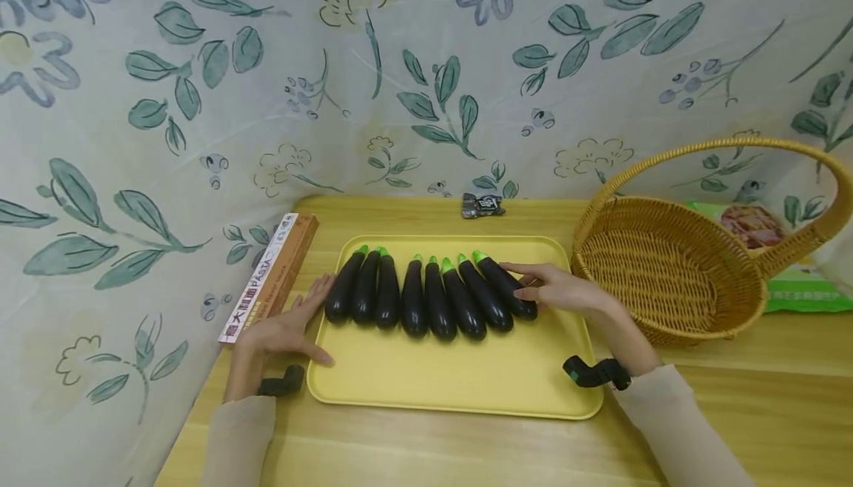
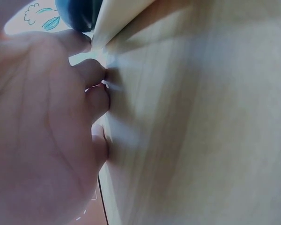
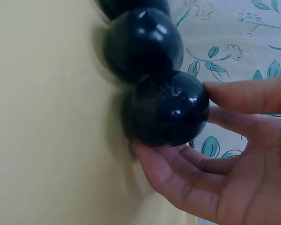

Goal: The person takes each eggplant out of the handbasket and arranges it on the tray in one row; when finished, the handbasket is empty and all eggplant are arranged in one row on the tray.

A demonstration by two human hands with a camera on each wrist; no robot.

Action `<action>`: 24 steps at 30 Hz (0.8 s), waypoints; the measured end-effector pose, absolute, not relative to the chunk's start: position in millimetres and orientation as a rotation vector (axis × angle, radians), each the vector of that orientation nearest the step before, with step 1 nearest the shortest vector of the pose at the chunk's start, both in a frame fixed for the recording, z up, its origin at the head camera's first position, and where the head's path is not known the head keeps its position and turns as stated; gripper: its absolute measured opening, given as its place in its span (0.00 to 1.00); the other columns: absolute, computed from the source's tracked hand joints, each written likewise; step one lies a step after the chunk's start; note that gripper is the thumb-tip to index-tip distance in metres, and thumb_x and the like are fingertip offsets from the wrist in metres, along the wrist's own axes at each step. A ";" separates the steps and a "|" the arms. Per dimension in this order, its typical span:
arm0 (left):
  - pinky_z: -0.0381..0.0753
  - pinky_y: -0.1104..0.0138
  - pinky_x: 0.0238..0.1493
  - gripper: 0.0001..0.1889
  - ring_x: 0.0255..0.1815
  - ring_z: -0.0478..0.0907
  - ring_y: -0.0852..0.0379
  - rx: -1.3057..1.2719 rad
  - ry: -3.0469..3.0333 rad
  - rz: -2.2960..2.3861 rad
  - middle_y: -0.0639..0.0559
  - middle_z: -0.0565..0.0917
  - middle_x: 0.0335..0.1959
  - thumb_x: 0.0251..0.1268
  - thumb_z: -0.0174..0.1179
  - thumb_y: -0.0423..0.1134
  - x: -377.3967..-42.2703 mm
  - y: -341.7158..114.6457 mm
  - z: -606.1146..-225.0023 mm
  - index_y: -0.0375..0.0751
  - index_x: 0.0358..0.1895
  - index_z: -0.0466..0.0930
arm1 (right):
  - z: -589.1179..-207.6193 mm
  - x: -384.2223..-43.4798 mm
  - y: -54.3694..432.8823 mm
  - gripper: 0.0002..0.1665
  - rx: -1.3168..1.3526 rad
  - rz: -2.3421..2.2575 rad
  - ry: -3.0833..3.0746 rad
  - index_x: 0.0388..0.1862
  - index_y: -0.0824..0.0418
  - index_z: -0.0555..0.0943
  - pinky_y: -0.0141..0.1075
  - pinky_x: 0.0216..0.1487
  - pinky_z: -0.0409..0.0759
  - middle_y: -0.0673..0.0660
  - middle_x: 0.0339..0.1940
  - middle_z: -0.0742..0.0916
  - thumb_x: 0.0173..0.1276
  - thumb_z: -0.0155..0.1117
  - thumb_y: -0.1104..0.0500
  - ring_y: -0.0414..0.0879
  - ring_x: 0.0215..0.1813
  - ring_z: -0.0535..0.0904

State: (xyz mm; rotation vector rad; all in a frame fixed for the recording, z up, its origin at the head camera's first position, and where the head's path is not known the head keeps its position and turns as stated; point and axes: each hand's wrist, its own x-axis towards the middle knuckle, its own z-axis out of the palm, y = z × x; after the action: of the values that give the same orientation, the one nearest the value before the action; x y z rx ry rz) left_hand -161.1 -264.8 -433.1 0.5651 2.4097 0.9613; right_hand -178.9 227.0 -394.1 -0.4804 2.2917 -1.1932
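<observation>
Several dark purple eggplants (image 1: pixel 415 302) with green stem ends lie side by side in a row on a yellow tray (image 1: pixel 446 380). My right hand (image 1: pixel 566 289) holds the rightmost eggplant (image 1: pixel 508 291) between thumb and fingers. From the right wrist view, this eggplant (image 3: pixel 166 110) shows its rounded end, with the thumb above and the fingers underneath. At the tray's left edge, my left hand (image 1: pixel 286 328) is spread with nothing in its grasp. In the left wrist view its fingertips (image 2: pixel 97 101) touch or almost touch the wooden table, near the tray's rim.
A wicker basket (image 1: pixel 666 331) with a tall handle stands right of the tray. Behind it lies a green package (image 1: pixel 800 291). A pasta box (image 1: pixel 269 280) is at the left, and a small black wrapped packet (image 1: pixel 483 206) lies behind the tray. Floral cloth (image 1: pixel 426 169) hangs behind.
</observation>
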 end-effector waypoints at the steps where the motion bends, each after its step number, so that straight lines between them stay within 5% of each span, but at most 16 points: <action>1: 0.24 0.34 0.82 0.78 0.86 0.22 0.34 0.566 2.408 0.960 0.35 0.25 0.85 0.41 0.84 0.48 -160.9 -264.9 -432.9 0.42 0.85 0.27 | -395.5 -178.1 227.3 0.39 -0.478 -1.197 2.281 0.82 0.65 0.60 0.34 0.31 0.79 0.65 0.44 0.84 0.76 0.58 0.64 0.46 0.30 0.75; 11: 0.25 0.33 0.82 0.78 0.86 0.24 0.33 0.578 2.414 0.952 0.32 0.26 0.84 0.42 0.84 0.49 -159.5 -265.0 -432.5 0.40 0.84 0.26 | -402.6 -173.3 228.8 0.40 -0.447 -1.240 2.229 0.83 0.60 0.61 0.33 0.31 0.78 0.59 0.38 0.82 0.76 0.61 0.62 0.44 0.31 0.73; 24: 0.24 0.33 0.82 0.77 0.86 0.23 0.33 0.581 2.411 0.950 0.33 0.25 0.84 0.42 0.84 0.49 -159.9 -267.3 -434.1 0.41 0.84 0.26 | -407.7 -173.6 230.1 0.35 -0.403 -1.290 2.213 0.83 0.59 0.62 0.40 0.48 0.89 0.73 0.62 0.82 0.80 0.56 0.58 0.50 0.54 0.82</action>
State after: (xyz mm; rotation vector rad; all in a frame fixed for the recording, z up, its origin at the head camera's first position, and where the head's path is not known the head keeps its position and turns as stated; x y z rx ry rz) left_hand -159.9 -267.3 -434.1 0.5813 2.4111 0.9501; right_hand -173.6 230.1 -407.7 -0.4029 2.2133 -1.2899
